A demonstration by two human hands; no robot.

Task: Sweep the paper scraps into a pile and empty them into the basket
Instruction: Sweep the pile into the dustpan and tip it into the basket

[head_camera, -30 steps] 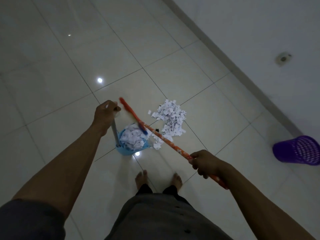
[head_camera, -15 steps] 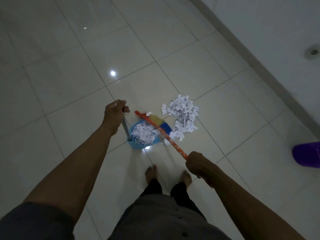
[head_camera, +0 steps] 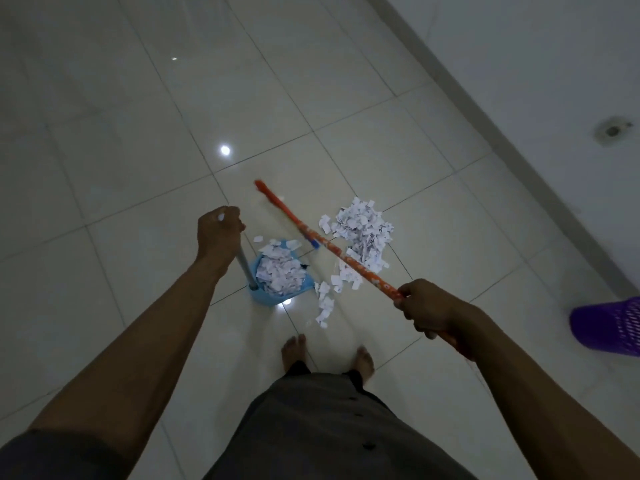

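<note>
While the left hand wraps its fingers round the top of the grey metal pole, it holds the blue plastic dustpan on the floor, mouth turned toward the mess, ready to catch a stroke.

Pan heaped with white paper scraps: small, torn, light; a few perch on its far rim. Floor is glossy pale tile with thin grout lines and lamp glare.

Stray scraps trail just beside the pan's right edge, toward the bare feet.

Broom stick, orange with a pale printed pattern, slants between pan and main pile; its far end is blurred, bristles unreadable.

Main pile sits on the floor just right of the stick, loose and fluffy, likely to scatter under a hard sweep.

Right hand, fingers closed round the stick; a low grip for leverage, I judge.

Purple mesh basket at far right, near the wall, well apart from the pile; cut by the frame edge. Nothing emptied into it yet.
</note>
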